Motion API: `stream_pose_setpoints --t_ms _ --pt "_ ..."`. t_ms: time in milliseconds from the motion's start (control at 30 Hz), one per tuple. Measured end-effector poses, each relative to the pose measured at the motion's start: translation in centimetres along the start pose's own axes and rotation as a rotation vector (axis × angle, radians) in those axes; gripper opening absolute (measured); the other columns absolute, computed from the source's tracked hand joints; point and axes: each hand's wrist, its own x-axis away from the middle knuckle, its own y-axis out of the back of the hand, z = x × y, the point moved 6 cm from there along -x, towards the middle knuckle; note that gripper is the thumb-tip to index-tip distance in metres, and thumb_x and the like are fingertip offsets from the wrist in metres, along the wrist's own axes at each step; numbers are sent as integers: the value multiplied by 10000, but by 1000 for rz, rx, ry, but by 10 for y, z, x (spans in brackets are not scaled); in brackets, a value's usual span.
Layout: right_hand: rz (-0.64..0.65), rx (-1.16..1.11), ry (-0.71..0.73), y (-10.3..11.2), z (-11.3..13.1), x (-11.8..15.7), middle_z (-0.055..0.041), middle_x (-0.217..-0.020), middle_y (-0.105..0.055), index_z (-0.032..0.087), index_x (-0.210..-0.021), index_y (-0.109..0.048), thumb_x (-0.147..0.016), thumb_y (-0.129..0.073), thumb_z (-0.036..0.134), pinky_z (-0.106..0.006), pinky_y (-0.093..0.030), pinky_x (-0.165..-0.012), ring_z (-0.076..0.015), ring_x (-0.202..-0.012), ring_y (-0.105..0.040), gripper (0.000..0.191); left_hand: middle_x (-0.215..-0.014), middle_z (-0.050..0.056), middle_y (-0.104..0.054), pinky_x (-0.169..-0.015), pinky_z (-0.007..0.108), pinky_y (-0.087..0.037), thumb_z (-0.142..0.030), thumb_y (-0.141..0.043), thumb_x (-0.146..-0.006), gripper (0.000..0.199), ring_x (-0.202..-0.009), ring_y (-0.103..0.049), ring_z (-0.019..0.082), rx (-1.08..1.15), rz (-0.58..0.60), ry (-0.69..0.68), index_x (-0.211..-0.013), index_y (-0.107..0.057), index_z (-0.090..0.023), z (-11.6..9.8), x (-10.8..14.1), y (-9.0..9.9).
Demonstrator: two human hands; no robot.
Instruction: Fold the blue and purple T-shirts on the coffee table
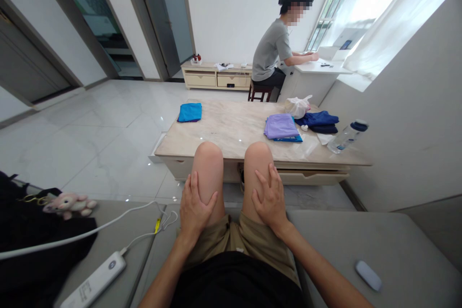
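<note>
The left hand (pixel 195 207) and the right hand (pixel 270 199) lie spread flat on the bare knees (pixel 208 163), holding nothing. Far ahead, on the pale stone tabletop (pixel 231 130), a folded purple cloth (pixel 280 126) sits right of a folded bright blue cloth (pixel 189 112). A bunched dark blue cloth (pixel 317 121) lies just beside the purple one.

Items (pixel 224 66) on the far cabinet (pixel 216 80) are too small to tell; the picture's edge cuts off the power strip (pixel 94 279).
</note>
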Motion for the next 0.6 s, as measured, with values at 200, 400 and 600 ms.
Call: stream_pose_setpoints --t_ms 200,400,600 --pt "-6 6 5 -1 -1 1 -154 -1896 -189 267 -1687 -512 -1008 -657 201 -717 -405 -1322 -437 -1722 -282 697 -1740 239 -486 -1286 656 -490 -517 -755 -993 969 -1590 -530 441 18 0 9 -1798 -296 -234 1 0 0" --pt "-4 6 -1 0 0 0 -151 -1893 -203 273 -1681 -514 -1015 -654 202 -719 -406 -1321 -437 -1719 -288 684 -1738 229 -490 -1287 648 -493 -519 -764 -986 975 -1593 -528 429 49 13 10 -1799 -298 -248 4 -1 0" --pt "35 9 -1 2 4 -3 -157 -1906 -144 275 -1706 -488 -1019 -660 204 -731 -410 -1313 -457 -1721 -273 712 -1773 251 -443 -1307 670 -464 -544 -776 -981 1035 -1638 -475 442 39 63 9 -1815 -253 -226 8 -6 -3"
